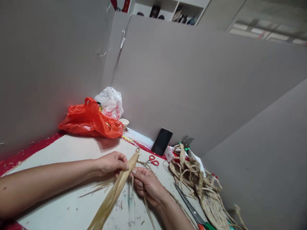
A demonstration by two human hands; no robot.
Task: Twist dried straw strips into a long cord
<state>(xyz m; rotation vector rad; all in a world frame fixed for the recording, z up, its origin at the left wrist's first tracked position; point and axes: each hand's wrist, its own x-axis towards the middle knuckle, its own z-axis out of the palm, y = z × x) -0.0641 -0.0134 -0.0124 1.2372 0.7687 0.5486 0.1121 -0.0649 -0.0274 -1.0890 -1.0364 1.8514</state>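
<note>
At nine o'clock on the fibre strip, left hand pinches; at three, right hand pinches too, seemingly spreading it flat. Red-handled scissors, one o'clock, probably for reach.

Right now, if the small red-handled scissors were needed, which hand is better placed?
Probably the right hand: the red-handled scissors lie just beyond it, on its side of the tan fibre strip. The left hand is farther, across that strip.
</note>
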